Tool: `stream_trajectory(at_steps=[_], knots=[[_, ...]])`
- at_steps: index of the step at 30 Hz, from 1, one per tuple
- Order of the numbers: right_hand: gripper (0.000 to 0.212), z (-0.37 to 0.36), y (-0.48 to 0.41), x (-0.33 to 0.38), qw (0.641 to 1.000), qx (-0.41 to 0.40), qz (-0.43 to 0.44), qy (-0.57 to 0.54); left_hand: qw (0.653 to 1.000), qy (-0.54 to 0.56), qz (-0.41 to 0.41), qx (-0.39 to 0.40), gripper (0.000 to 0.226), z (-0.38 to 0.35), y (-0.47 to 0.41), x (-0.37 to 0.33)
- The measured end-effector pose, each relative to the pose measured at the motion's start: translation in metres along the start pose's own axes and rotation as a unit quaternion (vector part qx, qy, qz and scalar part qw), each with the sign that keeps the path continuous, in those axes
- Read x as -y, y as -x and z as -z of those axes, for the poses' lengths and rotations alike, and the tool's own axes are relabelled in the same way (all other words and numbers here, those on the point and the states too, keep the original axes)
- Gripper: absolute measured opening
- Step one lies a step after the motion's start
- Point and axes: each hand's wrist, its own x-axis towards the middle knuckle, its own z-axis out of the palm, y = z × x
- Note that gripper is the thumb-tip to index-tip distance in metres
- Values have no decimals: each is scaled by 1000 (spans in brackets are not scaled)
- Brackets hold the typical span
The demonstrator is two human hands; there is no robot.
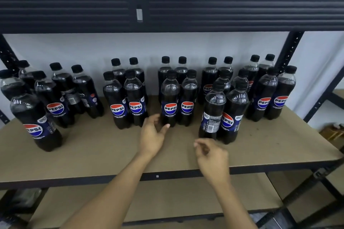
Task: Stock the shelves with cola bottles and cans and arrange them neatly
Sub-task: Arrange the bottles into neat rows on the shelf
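Several black-capped Pepsi cola bottles stand in paired rows on the brown shelf board (104, 152). My left hand (151, 135) reaches to the middle group and holds the base of the front left bottle (169, 98), thumb across its front and fingers round its left side. That bottle stands upright beside its neighbour (187, 98). My right hand (212, 154) hovers over the board near the front, fingers loosely curled and holding nothing. It is just below the front pair of bottles (223, 113) of the right-hand group, whose labels are turned sideways.
A tilted-looking bottle (35, 119) stands forward at the left, ahead of a loose cluster. The black beam of the upper shelf (167, 11) hangs overhead. Black uprights (290, 50) frame the right side. A lower shelf board (167, 199) lies beneath.
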Motion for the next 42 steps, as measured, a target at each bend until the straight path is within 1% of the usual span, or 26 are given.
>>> stream_trajectory(at_steps=[2, 3, 5, 6, 8, 10, 12, 13, 15, 17, 21, 23, 28, 32, 36, 39, 42], knots=[[20, 22, 1, -13, 993, -99, -55, -45, 1000, 20, -2, -9, 39, 0, 15, -3], [22, 34, -1, -20, 986, -132, -82, -66, 999, 35, 1, 8, 35, -1, 22, -7], [26, 53, -10, -31, 972, -166, -125, -112, 994, 66, 9, 81, 37, -6, 33, -18], [30, 59, -17, -36, 967, -165, -142, -132, 989, 84, 10, 125, 43, -12, 37, -26], [49, 69, -32, -42, 965, -126, -169, -153, 973, 114, 6, 201, 62, -30, 40, -42], [69, 73, -46, -45, 969, -65, -172, -168, 964, 121, 5, 239, 80, -52, 41, -55], [73, 71, -56, -46, 971, -10, -160, -175, 969, 100, 6, 227, 87, -70, 43, -62], [72, 68, -58, -47, 972, 8, -157, -172, 973, 85, 3, 212, 85, -75, 43, -63], [67, 61, -60, -49, 976, 11, -154, -154, 980, 65, -7, 189, 78, -75, 44, -66], [66, 56, -58, -50, 977, 3, -149, -151, 983, 48, -18, 179, 76, -69, 47, -66], [65, 50, -49, -43, 979, 30, -135, -153, 987, 39, -23, 154, 74, -45, 57, -57], [62, 43, -43, -37, 976, 52, -132, -163, 989, 41, -19, 139, 72, -28, 62, -49], [60, 11, -29, -10, 969, 111, -119, -186, 994, 28, 1, 103, 70, 18, 67, -23], [57, -19, -18, 14, 967, 109, -116, -198, 998, 18, -6, 66, 68, 48, 62, -1], [60, -40, -12, 36, 969, 115, -110, -190, 999, 7, -4, 40, 66, 78, 54, 17], [68, -54, -11, 50, 970, 118, -107, -181, 999, 7, -12, 37, 68, 96, 46, 30], [74, -67, -12, 62, 974, 105, -107, -170, 999, 10, -3, 51, 70, 110, 38, 41]])
